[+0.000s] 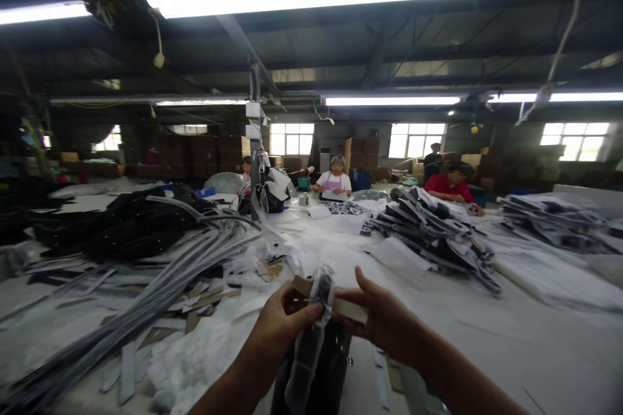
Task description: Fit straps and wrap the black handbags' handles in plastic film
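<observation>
In front of me is a dark strap in clear plastic wrap (306, 360), hanging over a black item (335, 369) that looks like a bag with small metal fittings. My left hand (277, 331) pinches the wrapped strap, its thumb pressed on the front. A pale cardboard strip (351, 310) crosses behind the strap, one end showing by the left fingers. Around the strip's right part, my right hand (382, 314) has its fingers curled partly behind it, with the thumb raised. The lower part of the black item runs out of view.
Long grey strips (195, 272) and cardboard scraps (199, 301) cover the left of the white table (467, 337). Behind them lies a black heap (131, 220). Grey-and-black pieces (428, 227) are piled at right. A post (254, 142) rises mid-table; several people sit or stand beyond.
</observation>
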The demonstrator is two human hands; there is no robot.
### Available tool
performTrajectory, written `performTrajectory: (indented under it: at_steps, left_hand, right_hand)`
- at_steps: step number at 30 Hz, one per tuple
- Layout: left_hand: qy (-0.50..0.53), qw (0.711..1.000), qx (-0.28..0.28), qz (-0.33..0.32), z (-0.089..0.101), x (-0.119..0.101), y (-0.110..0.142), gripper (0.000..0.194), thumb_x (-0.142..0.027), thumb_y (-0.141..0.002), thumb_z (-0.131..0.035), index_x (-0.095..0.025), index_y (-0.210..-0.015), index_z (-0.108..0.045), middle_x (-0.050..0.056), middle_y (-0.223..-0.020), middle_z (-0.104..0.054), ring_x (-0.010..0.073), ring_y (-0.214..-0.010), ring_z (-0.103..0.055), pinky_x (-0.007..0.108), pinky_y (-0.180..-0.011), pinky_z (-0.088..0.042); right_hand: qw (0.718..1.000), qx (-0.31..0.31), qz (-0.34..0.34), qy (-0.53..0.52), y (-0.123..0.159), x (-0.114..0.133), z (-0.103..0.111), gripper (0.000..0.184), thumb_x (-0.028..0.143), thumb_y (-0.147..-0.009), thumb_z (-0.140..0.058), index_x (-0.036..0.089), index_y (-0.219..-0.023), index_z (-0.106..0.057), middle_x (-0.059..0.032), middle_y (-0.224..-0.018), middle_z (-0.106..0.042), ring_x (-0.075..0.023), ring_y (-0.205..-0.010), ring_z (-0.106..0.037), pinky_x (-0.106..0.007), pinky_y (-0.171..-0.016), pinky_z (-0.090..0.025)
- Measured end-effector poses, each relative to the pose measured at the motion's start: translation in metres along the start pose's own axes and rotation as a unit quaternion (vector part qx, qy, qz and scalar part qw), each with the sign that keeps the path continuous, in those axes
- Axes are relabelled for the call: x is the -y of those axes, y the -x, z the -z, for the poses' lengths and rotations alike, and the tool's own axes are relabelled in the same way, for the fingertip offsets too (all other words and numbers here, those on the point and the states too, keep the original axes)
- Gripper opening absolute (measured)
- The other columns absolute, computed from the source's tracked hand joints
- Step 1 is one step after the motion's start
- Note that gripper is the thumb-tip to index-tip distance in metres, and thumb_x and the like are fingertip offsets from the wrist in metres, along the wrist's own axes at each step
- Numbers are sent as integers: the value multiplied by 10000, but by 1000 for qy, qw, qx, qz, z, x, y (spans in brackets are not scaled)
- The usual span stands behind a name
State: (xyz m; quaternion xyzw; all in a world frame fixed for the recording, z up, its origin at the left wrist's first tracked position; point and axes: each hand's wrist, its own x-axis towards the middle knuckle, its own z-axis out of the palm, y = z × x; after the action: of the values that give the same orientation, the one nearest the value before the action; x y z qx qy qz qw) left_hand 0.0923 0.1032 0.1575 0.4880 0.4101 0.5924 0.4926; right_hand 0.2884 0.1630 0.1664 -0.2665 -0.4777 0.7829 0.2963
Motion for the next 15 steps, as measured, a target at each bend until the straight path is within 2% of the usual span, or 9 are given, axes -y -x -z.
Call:
performTrajectory:
  at_steps: [2,4,6,8,11,15]
  left_hand:
    - [0,1000,6,-6,2,-1,1,408,-373,-635,-853,-186,-969,-710,85,-937,-755,311,-955,-685,369,-846,-503]
    - [2,1000,19,-15,2,-4,3,393,-380,-638,-849,-187,-952,-710,86,-948,-758,320,-993,-674,365,-855,-496]
    - [4,999,28,-23,1,-8,6,392,-388,-638,-848,-189,-944,-705,86,-961,-757,320,-1013,-667,355,-863,-493]
    - [-9,999,22,-29,0,-13,9,390,-389,-647,-844,-186,-946,-697,86,-955,-752,314,-1004,-670,347,-862,-496]
    - [-57,997,-7,-47,-4,-20,16,360,-389,-687,-818,-181,-950,-686,82,-938,-755,296,-969,-685,333,-847,-505]
    - [-129,987,-37,-92,-7,-25,23,283,-342,-740,-772,-168,-945,-682,77,-953,-764,269,-939,-703,312,-839,-511]
  right_hand:
    - [998,-4,17,-60,2,-9,-1,432,529,-825,-676,130,-958,-773,-106,-979,-727,-184,-888,-662,-237,-770,-486]
    - [996,-15,58,-60,2,-19,-6,320,357,-733,-802,147,-972,-776,-79,-920,-734,-159,-830,-659,-216,-744,-485]
    - [994,-30,96,-35,1,-28,-16,343,266,-657,-864,170,-976,-779,-53,-862,-735,-139,-780,-643,-196,-701,-475]
    - [990,-44,132,-6,1,-34,-26,376,307,-668,-871,188,-1011,-775,-56,-869,-742,-159,-797,-646,-223,-729,-487]
    - [979,-63,190,31,0,-40,-39,429,455,-752,-801,199,-1092,-753,-86,-936,-755,-235,-881,-668,-340,-858,-500]
    - [963,-95,241,80,-3,-44,-46,419,473,-767,-783,228,-1105,-751,-87,-1016,-758,-284,-965,-670,-414,-956,-473]
